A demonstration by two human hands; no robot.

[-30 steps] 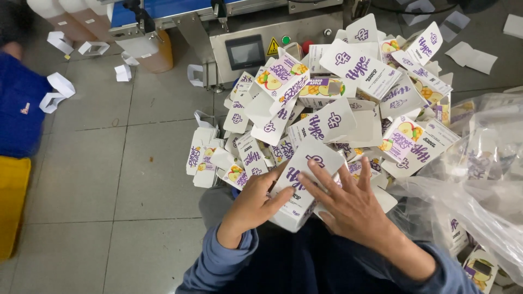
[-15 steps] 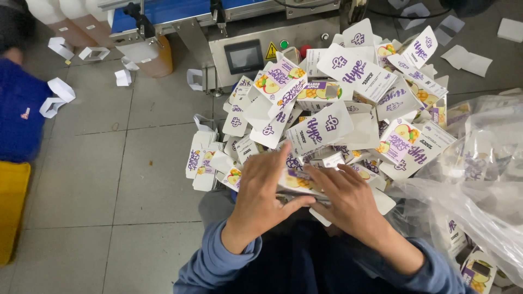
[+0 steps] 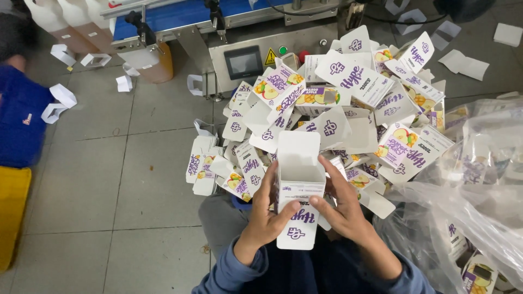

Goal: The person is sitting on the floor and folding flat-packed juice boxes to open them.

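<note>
A small white carton (image 3: 298, 188) with purple lettering stands opened up between both hands, held just above the person's lap and in front of a heap of flat cartons (image 3: 338, 109), its top flap (image 3: 298, 147) raised and open. The left hand (image 3: 267, 215) wraps the carton's left side with the thumb pressed on the front panel, while the right hand (image 3: 343, 209) clasps the right side, thumb also on the front; both hands are closed around the box. Thin printed card of this kind looks very light and stiff along its creases yet easily crushed on the flat panels, so it is best taken by the side edges and corners, as here, and not squeezed in the middle. The heap of flattened white, purple and fruit-printed cartons spills across the grey tiled floor (image 3: 81, 185) beyond the box. To the right lies a clear plastic bag (image 3: 468, 185) holding more cartons. Behind the heap stands a steel machine (image 3: 256, 51) with a small dark screen, coloured buttons and a blue conveyor belt (image 3: 180, 13). Stray folded card pieces (image 3: 57, 103) dot the floor at left, near a blue crate (image 3: 19, 122) and a yellow crate (image 3: 11, 218).
</note>
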